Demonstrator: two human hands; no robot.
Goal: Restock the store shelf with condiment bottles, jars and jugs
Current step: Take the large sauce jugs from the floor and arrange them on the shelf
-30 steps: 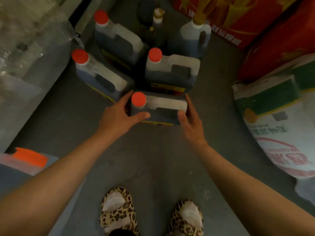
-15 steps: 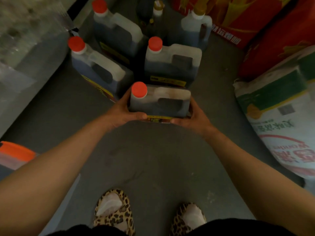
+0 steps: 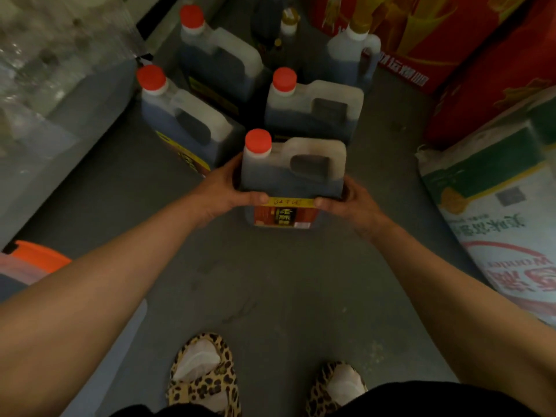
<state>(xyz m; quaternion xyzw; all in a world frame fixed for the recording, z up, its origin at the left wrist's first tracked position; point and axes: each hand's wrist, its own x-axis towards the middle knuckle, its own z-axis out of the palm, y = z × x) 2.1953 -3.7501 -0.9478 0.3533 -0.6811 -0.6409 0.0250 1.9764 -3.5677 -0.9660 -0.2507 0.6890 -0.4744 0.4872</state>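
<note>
Head view, looking down: the left hand (image 3: 221,188) and the right hand (image 3: 346,203) clasp one dark vinegar jug (image 3: 293,182) from opposite sides, thumbs curled across its near face along the yellow band of the label, fingers wrapped round the far sides. The jug sits between the two palms, upright, squarish, of cloudy translucent plastic with a moulded handle opening, a smooth red screw cap and dark liquid filling most of it; whether its base touches the grey concrete floor (image 3: 270,281) cannot be told. Just beyond it stand three like jugs: one directly behind (image 3: 313,112), one to the left (image 3: 183,121), and one farther back (image 3: 216,61). A rounder jug with a gold cap (image 3: 352,58) stands at the right rear, beside a glossy red carton (image 3: 427,40). A woven white and green sack (image 3: 505,212) lies at right. Leopard-print sandals (image 3: 204,374) show below.
</note>
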